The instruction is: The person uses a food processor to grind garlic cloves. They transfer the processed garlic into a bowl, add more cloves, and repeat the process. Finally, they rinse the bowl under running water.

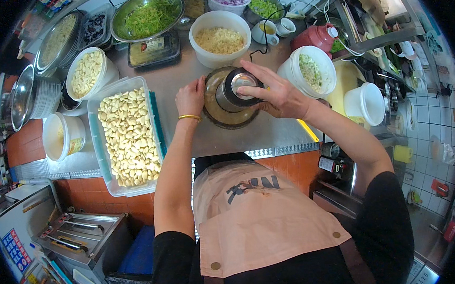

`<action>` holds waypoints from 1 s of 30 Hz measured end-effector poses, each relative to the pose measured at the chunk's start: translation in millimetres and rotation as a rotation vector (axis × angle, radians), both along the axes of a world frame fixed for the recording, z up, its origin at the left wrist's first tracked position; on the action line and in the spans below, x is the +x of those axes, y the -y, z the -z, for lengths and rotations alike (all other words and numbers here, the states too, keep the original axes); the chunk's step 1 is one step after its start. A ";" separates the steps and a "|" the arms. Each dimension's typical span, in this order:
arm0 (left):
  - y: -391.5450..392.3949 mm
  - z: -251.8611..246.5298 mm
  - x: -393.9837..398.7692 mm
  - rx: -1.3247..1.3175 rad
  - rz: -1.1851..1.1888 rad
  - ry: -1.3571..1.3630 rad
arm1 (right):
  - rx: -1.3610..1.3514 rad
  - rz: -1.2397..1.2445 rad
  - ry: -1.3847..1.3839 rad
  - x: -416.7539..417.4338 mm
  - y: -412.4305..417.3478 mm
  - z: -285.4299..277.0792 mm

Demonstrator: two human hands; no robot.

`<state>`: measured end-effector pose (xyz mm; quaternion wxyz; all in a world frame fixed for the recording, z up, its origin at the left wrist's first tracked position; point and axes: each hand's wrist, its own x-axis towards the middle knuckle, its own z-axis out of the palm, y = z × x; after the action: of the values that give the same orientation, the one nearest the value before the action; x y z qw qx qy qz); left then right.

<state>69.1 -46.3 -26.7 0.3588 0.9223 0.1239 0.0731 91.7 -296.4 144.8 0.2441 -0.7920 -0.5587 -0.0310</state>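
An electric food chopper (230,96) with a round bowl and a black-and-metal motor head stands on the steel worktop (175,133). My right hand (277,89) lies over the motor head, fingers spread on its top and the thumb side low against it. At the bowl's left rim is my left hand (191,96), its fingers curled; whether they grip the rim cannot be seen. Behind the chopper stands a white tub of minced garlic (220,39). To the left, a clear plastic bin (97,151) holds many peeled garlic cloves (128,137).
Tubs of garlic (86,74) and a steel bowl of shredded greens (147,15) stand at the back left. At right are a tub of chopped scallion (309,71), a red jug (311,39) and a white tub (367,104). A black cord (266,40) runs behind the chopper.
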 end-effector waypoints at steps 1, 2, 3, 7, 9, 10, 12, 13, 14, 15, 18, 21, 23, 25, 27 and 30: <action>1.0 0.3 -0.1 -0.003 -0.003 -0.013 | 0.003 -0.004 0.003 -0.4 1.0 2.0; 1.9 0.6 -0.1 -0.005 -0.007 -0.026 | 0.006 -0.009 0.006 -0.6 1.8 3.5; 1.7 0.3 -0.1 0.003 -0.005 -0.028 | 0.013 -0.012 0.005 -0.2 1.7 4.1; 0.6 2.8 1.0 0.006 -0.007 -0.040 | 0.006 -0.012 0.014 0.5 1.8 3.9; 1.0 1.7 1.2 0.000 -0.009 -0.048 | 0.007 -0.008 0.015 0.0 2.0 3.5; 1.3 -1.0 1.5 0.002 -0.009 -0.052 | 0.018 -0.006 0.011 -0.3 2.0 3.8; 1.5 -4.6 0.9 0.002 -0.010 -0.054 | 0.031 0.002 -0.009 -0.7 1.2 3.1; 1.2 -5.5 0.3 0.000 -0.012 -0.052 | 0.034 0.008 -0.025 -1.4 0.2 1.9; 0.7 -6.4 0.3 -0.002 -0.014 -0.051 | 0.036 0.014 -0.042 -1.4 -0.5 1.1; 0.6 -4.2 -0.3 0.004 -0.006 -0.042 | 0.041 0.007 -0.035 -1.7 0.3 3.0; 1.1 -0.9 -0.9 0.010 0.006 -0.019 | 0.044 -0.010 -0.016 -0.5 2.8 8.7; 3.1 -3.9 -0.8 0.003 0.002 -0.005 | 0.036 -0.011 0.003 -0.2 3.5 8.4; 3.1 -4.9 -1.1 0.013 0.008 -0.003 | 0.046 -0.005 0.014 -1.0 3.4 7.6; 1.1 -0.7 0.8 0.004 0.009 -0.003 | 0.036 -0.004 0.014 -1.1 2.2 4.4; 0.1 0.4 1.9 0.004 0.012 -0.004 | 0.028 -0.001 0.005 -1.6 1.0 0.8; -0.1 -2.2 0.5 0.014 0.016 -0.009 | 0.030 -0.004 -0.017 -1.7 0.6 -1.1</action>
<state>69.6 -46.2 -24.5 0.3523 0.9260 0.1177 0.0670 90.0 -297.0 145.9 0.2608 -0.7874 -0.5576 -0.0322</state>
